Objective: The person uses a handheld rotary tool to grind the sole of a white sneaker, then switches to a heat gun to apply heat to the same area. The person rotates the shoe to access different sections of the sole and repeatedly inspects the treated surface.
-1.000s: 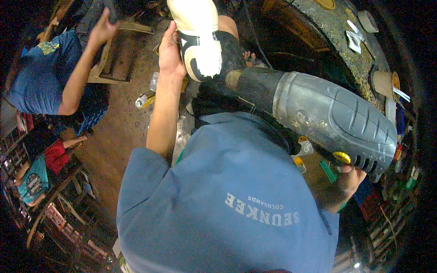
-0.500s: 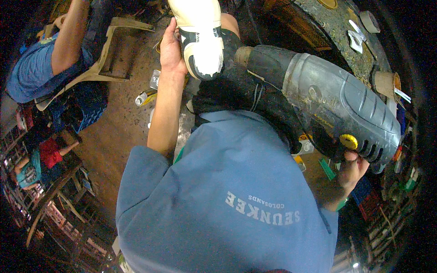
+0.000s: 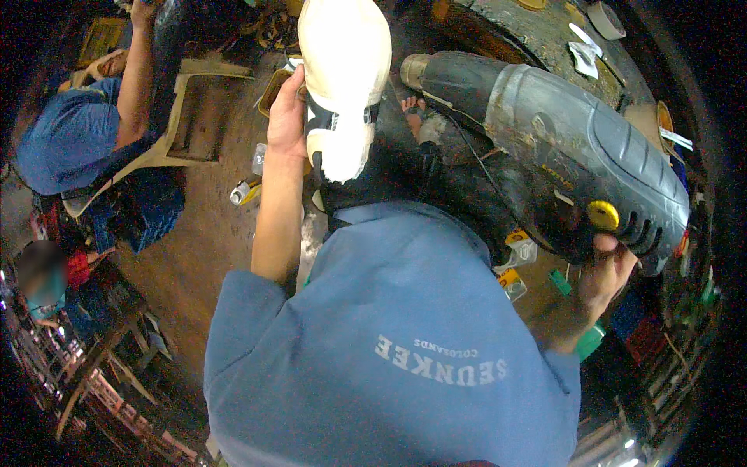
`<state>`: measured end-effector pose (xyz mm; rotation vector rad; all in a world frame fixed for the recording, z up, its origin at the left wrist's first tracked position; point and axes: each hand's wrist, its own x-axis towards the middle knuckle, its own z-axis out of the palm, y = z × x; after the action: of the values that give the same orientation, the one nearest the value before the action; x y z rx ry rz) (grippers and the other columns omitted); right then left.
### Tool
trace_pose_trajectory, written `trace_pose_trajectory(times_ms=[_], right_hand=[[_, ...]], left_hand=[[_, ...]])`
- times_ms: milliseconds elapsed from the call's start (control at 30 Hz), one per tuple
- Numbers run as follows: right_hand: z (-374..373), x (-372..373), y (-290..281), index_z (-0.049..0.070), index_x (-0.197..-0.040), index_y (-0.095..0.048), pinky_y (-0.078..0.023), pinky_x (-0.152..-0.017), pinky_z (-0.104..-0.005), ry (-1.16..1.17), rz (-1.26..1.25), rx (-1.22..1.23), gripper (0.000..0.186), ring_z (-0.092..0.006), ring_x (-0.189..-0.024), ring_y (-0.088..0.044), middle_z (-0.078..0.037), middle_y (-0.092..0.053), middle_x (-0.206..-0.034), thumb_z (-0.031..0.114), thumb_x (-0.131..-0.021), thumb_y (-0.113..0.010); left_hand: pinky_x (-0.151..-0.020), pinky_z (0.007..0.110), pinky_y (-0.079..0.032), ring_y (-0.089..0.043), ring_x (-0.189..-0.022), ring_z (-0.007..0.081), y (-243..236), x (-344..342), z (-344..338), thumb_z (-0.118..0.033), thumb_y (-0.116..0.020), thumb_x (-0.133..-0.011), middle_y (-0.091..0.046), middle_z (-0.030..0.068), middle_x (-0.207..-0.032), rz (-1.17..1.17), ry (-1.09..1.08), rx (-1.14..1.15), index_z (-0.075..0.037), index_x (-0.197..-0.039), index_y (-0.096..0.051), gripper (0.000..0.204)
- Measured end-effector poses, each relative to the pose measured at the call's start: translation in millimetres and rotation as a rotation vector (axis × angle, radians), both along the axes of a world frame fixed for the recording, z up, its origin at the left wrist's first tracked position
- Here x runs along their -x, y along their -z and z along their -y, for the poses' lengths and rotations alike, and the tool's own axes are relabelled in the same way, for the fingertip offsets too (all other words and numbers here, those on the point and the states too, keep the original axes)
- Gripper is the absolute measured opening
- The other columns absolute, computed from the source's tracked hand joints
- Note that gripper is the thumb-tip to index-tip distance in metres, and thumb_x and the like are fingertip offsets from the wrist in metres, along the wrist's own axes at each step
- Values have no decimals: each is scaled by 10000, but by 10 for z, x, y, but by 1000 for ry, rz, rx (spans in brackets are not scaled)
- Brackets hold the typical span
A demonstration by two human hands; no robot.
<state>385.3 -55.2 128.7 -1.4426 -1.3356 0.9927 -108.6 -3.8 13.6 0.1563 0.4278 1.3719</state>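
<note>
Left grip: the left hand (image 3: 286,117) was clamped on the side of a white shoe (image 3: 345,78), fingers wrapped around its edge at about 11 o'clock in the head view
White shoe: sole up, toe towards 12 o'clock, heel end down over a dark form beneath it; its right edge lay near the nozzle of the tool, a thin gap between them
Right grip: the right hand (image 3: 607,272) was closed around the handle of a grey heat gun (image 3: 560,148) at about 3 o'clock
Heat gun: body slanted from 4 o'clock up to 12 o'clock, metal nozzle (image 3: 416,70) aimed past the shoe's right side; a yellow knob (image 3: 601,214) sat just above the fingers
Blue shirt (image 3: 389,350): filled the lower middle, hiding what lay under both forearms
Open room: bare brown floor (image 3: 194,257) at 9 o'clock, left of the left forearm, with a small can (image 3: 243,191) lying on it
Crowded edges: a round dirty counter (image 3: 545,23) at 1 o'clock with scraps on it; small boxes (image 3: 517,265) at 4 o'clock under the tool
Other person: a blue-shirted person (image 3: 70,140) sat at 10 o'clock beside a pale wooden chair (image 3: 187,109), well apart from both hands
</note>
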Motion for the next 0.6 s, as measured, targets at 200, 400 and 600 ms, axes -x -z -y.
trace_pose_trajectory(times_ms=[200, 400, 600], right_hand=[[-67, 210, -55, -33, -1419, -542, -565, -1007, -450, 29, -102, 10, 638, -304, -1170, -663, -151, -645, -1319, 350, -973, -791], [-200, 289, -173, -16, -1357, -578, -537, -998, -426, 225, -350, 18, 525, -277, -1115, -653, -123, -652, -1268, 210, -939, -800], [-215, 105, -891, 7, -1092, -755, -569, -858, -395, -64, 313, -58, 396, -264, -945, -768, -139, -798, -1014, 248, -809, -892]], left_hand=[[-1156, 437, -497, -625, -1347, 257, 77, 11, 67, -348, -612, -1071, -620, 135, -1503, -305, 26, 18, -29, -1544, -510, 580], [-1210, 376, -416, -525, -1421, 210, -250, -257, 18, -293, -637, -1083, -527, 106, -1577, -650, 177, -9, 14, -1631, -340, 695], [-1112, 334, -458, -606, -1253, 168, -1377, -633, -551, -213, -651, -1069, -645, 74, -1382, -1029, 271, -315, 8, -1475, -561, 471]])
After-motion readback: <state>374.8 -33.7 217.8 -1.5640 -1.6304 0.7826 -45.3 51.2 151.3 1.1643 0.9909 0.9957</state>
